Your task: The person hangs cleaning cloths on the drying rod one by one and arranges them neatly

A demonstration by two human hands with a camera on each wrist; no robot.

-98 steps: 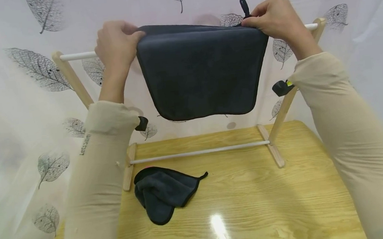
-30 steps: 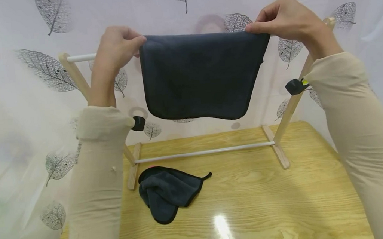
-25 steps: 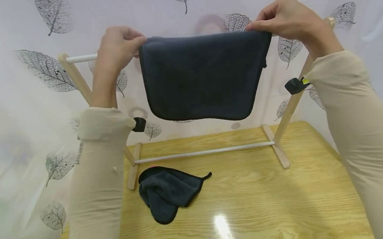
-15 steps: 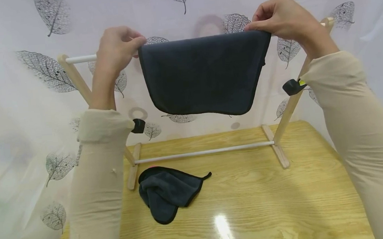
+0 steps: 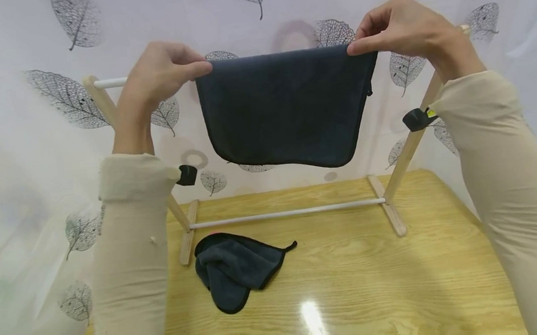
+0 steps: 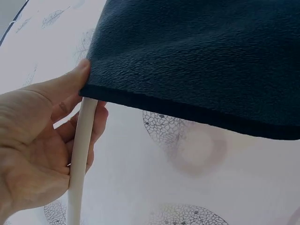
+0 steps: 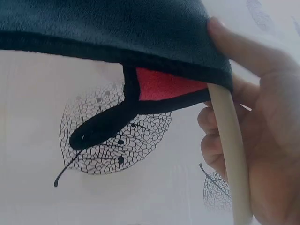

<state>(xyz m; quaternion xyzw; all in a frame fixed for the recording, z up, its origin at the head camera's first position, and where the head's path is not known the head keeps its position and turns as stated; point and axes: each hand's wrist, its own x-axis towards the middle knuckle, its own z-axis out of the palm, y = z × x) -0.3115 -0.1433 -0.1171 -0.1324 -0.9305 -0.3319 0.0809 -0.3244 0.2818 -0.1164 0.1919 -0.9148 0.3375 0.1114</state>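
A dark grey towel [image 5: 287,108] with black edging hangs folded over the white top rail [image 5: 110,83] of a rack. My left hand [image 5: 154,76] pinches its left end at the fold. In the left wrist view the thumb lies on the cloth and the other fingers curl behind the rail [image 6: 82,154]. My right hand [image 5: 404,30] pinches the right end of the fold in the same manner. A black hanging loop [image 7: 101,126] and a patch of red cloth [image 7: 166,84] show beneath the front layer in the right wrist view.
Another dark grey towel [image 5: 238,264] lies crumpled on the wooden table [image 5: 353,287], near the rack's left foot [image 5: 190,237]. A white lower bar [image 5: 286,213] joins the two wooden sides. Behind the rack hangs a white curtain [image 5: 249,37] with leaf prints.
Since the oldest frame the towel's fold has come down onto the rail, and the loop has dropped from above the right end to below it. Lately the left hand has shifted slightly left and down.
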